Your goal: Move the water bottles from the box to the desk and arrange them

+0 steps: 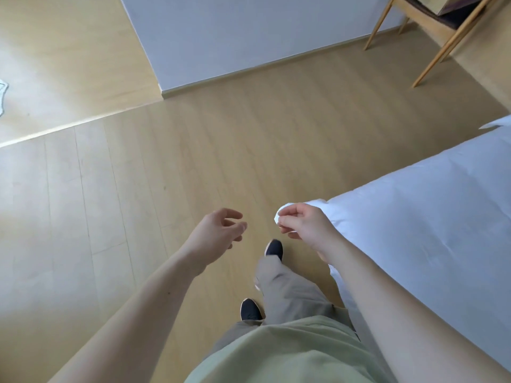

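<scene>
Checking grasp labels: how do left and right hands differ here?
The left hand holds nothing, fingers loosely curled; the right hand pinches a small white scrap. The left hangs over bare floor; the right is by the white bed corner. Both are held forward, arms bare.

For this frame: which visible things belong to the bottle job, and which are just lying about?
Job: no bottles, box or desk in view; only the left hand, empty, and the right hand, pinching something small and white.
Lying about: bed, chair, white object at the left edge.
</scene>
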